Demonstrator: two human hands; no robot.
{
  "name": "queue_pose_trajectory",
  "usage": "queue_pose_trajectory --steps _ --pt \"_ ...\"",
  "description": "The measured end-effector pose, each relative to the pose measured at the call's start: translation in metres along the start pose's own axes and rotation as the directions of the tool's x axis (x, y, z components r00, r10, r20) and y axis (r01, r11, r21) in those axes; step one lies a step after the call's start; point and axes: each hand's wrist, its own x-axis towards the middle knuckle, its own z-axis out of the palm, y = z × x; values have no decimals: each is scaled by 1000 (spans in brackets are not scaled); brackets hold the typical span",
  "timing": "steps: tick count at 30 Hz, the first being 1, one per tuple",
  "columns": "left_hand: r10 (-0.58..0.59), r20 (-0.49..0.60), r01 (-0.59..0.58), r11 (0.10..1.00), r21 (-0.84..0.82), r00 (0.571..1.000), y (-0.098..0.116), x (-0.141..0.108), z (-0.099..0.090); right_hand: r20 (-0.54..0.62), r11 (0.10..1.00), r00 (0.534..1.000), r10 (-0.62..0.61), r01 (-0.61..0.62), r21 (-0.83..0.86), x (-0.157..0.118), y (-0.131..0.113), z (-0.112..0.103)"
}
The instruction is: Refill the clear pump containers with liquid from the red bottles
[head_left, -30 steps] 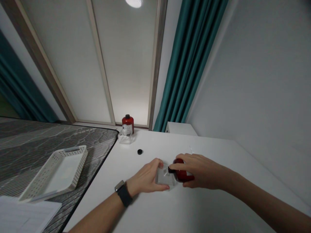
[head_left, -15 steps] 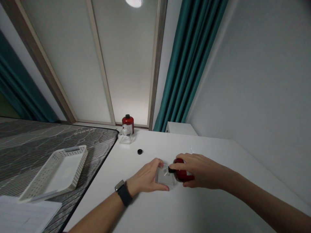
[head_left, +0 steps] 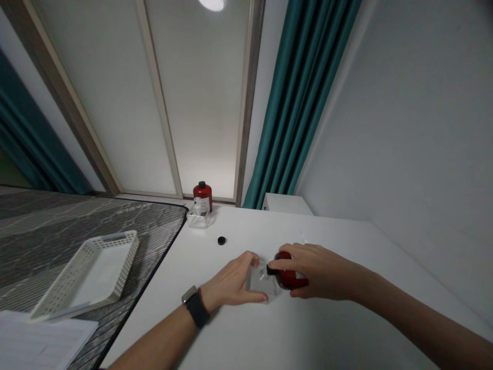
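Note:
My right hand is wrapped round a red bottle with a black top. The bottle is tipped on its side, its top pointing left over a clear plastic box. One finger of that hand rests along the bottle's neck, at the black top. My left hand, with a dark-banded watch on the wrist, grips the clear box between thumb and fingers on the white table. Whether liquid runs from the bottle is too small to tell. A small black cap lies on the table beyond my left hand.
A second red bottle with a black top stands upright by another clear box at the table's far left corner. To the left, a white perforated basket and paper sheets lie on a grey patterned surface.

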Motion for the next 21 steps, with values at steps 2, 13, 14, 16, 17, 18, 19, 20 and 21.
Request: queue_pose_trajectory --steps 2,13,14,16,17,18,19,20,21 --pt "-3 -1 3 1000 4 1000 1 0 0 -17 1000 1000 -8 8 -3 0 0 0" --pt "8 -14 -8 1000 29 1000 3 0 -1 15 1000 1000 2 -2 -9 1 -3 -4" --pt "9 -12 -8 1000 29 1000 3 0 -1 19 1000 1000 3 -3 -10 0 -3 -4" --pt "7 -5 -6 1000 28 1000 3 0 -1 19 1000 1000 -1 1 -7 0 -3 -4" --pt "3 0 -3 1000 27 1000 4 0 -2 16 1000 1000 -3 3 -7 0 -3 -4" --pt "-2 7 2 1000 27 1000 4 0 -2 14 1000 1000 -5 6 -8 0 -3 -5" --pt "-7 12 7 1000 27 1000 4 0 -2 13 1000 1000 -7 7 -9 0 -3 -5" --pt "-11 16 10 1000 27 1000 5 0 -3 13 1000 1000 -7 7 -11 0 -3 -5" --pt "-11 16 11 1000 26 1000 5 0 -3 16 1000 1000 -6 7 -12 0 -3 -5"
